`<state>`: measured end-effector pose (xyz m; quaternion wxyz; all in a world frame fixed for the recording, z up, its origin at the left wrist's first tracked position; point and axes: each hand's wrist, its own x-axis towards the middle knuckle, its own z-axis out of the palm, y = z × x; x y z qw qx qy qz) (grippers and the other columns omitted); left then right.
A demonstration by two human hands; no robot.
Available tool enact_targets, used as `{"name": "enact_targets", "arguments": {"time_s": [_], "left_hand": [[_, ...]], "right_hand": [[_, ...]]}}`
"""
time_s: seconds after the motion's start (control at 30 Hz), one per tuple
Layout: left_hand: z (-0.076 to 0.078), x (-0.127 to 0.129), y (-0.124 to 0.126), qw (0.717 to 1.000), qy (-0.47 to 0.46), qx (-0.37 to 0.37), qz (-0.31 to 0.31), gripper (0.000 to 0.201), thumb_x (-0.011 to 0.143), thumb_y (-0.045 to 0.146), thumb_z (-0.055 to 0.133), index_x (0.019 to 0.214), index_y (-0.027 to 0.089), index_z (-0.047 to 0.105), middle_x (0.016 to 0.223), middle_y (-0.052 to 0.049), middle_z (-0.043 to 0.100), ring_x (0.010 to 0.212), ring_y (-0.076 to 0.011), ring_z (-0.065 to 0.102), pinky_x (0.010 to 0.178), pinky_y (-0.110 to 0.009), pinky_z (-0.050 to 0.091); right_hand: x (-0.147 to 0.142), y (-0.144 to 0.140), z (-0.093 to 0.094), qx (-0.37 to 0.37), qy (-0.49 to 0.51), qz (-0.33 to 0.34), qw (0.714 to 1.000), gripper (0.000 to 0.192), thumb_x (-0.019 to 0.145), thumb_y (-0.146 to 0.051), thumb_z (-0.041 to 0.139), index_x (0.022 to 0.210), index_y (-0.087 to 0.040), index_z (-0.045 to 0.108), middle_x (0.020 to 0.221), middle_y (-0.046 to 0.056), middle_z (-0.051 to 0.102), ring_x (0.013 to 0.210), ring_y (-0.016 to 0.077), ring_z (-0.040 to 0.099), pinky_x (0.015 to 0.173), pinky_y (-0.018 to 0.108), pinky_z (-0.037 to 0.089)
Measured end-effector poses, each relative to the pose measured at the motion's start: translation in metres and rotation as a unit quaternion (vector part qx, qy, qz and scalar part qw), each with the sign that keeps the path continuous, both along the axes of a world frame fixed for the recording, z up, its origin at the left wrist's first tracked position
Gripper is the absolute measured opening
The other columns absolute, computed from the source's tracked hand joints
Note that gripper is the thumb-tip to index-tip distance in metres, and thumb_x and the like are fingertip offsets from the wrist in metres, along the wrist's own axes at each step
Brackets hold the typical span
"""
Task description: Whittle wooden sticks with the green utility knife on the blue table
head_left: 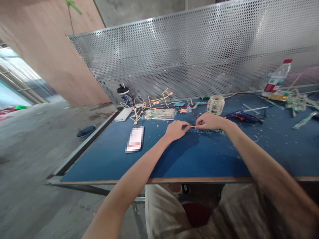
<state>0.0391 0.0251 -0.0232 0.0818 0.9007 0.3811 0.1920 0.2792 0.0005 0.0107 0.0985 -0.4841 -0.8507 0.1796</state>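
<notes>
Both hands, left hand and right hand, pinch 1 thin stick between them, just in front of the tape roll. Bare blue table runs from there to its near edge.

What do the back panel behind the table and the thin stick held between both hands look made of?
Back panel: probably sheet metal, dull silver-grey, punched with even round holes. Stick: pale and thin, likely wood or bamboo, too small to be sure; pinched between left hand and right hand.
</notes>
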Motion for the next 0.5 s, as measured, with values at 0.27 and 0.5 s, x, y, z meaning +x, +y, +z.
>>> {"name": "enact_targets", "arguments": {"time_s": [0.27,0.5], "left_hand": [[-0.002,-0.009,0.010,0.999,0.015,-0.034,-0.007,0.034,0.100,0.049,0.052,0.117,0.034,0.077,0.085,0.000,0.077,0.075,-0.0170,0.066,0.070,-0.026,0.045],[-0.002,-0.009,0.015,0.998,0.008,-0.041,-0.038,0.032,0.100,0.044,0.052,0.103,0.031,0.080,0.082,0.002,0.077,0.073,-0.0158,0.064,0.066,-0.025,0.039]], "right_hand": [[0.001,0.002,-0.002,-0.004,0.006,0.002,1.000,0.034,0.088,-0.047,0.061,0.093,-0.020,0.079,0.090,0.006,0.077,0.078,0.0201,0.066,0.072,0.031,0.046],[-0.001,0.001,-0.001,-0.013,0.003,-0.010,1.000,0.032,0.086,-0.044,0.061,0.091,-0.019,0.079,0.088,0.007,0.077,0.076,0.0203,0.066,0.071,0.032,0.046]]}}
